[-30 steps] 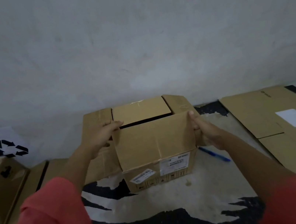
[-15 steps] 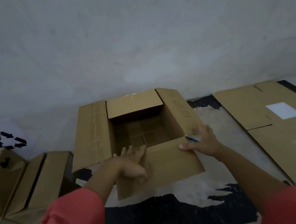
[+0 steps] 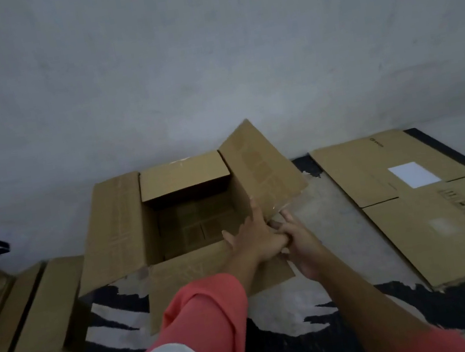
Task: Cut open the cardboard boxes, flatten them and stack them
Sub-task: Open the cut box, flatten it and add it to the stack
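Head view: open cardboard box (image 3: 111, 225) on the floor at centre, four flaps splayed, right one tilted up. Probably light, stiff across panels, weak at creases; best taken at flap edges or corners. Left hand (image 3: 255, 239) at the near right corner, fingers straight against the raised flap. Right hand (image 3: 301, 242) touching it, finger curl impossible to tell. Counted: one open box, one flattened cardboard spread (image 3: 415, 223) at right, at least two more boxes (image 3: 38, 304) at left.

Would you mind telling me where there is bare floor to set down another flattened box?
Free: the black-and-white floor between the open brown cardboard box and the flattened brown cardboard sheets at right, and in front of the box. Crowded: the left, where other brown boxes sit beside its flap.
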